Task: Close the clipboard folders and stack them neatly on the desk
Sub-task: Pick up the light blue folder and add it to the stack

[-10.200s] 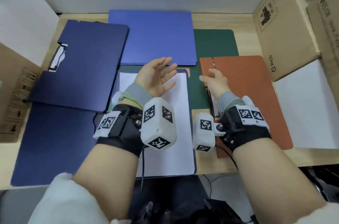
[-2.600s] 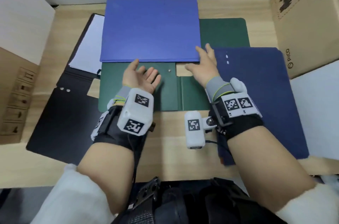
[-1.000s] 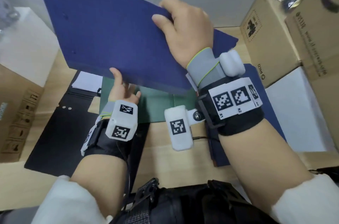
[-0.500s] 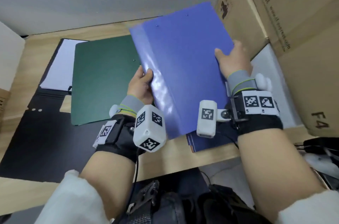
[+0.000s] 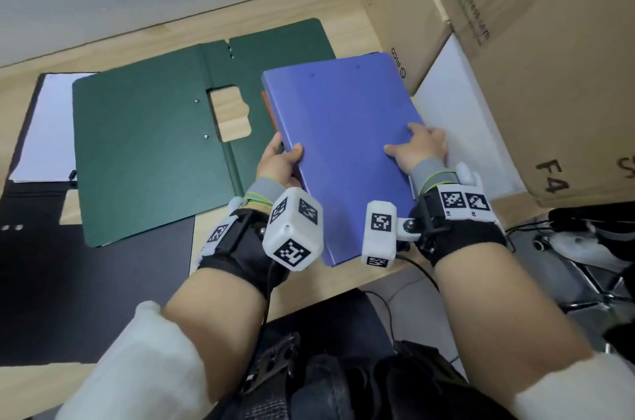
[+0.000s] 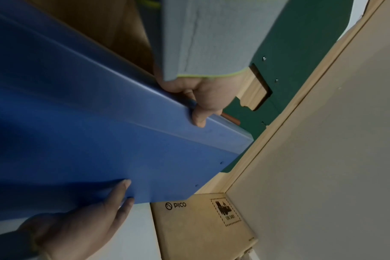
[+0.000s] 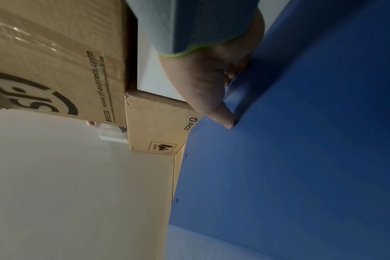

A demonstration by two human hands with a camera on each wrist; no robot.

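A closed blue folder [image 5: 343, 151] lies nearly flat at the desk's right front, over an orange folder of which only a sliver [image 5: 269, 110] shows. My left hand [image 5: 285, 154] grips its left spine edge, thumb on top, as the left wrist view [image 6: 198, 109] also shows. My right hand [image 5: 412, 144] holds the right edge with the thumb pressed on the cover [image 7: 228, 123]. A green folder [image 5: 154, 151] lies spread open, cover side up, in the middle. A black folder [image 5: 86, 282] with white paper [image 5: 48, 130] lies open at the left.
Cardboard boxes [image 5: 388, 7] [image 5: 549, 58] stand tight against the right of the folder, with a white panel [image 5: 460, 117] between them. A wall runs along the back of the desk. The desk's front edge [image 5: 378, 275] is just below the blue folder.
Both hands have lowered the blue folder from a tilted hold to nearly flat on the right-hand pile. My left hand still has the spine and my right hand the right edge.
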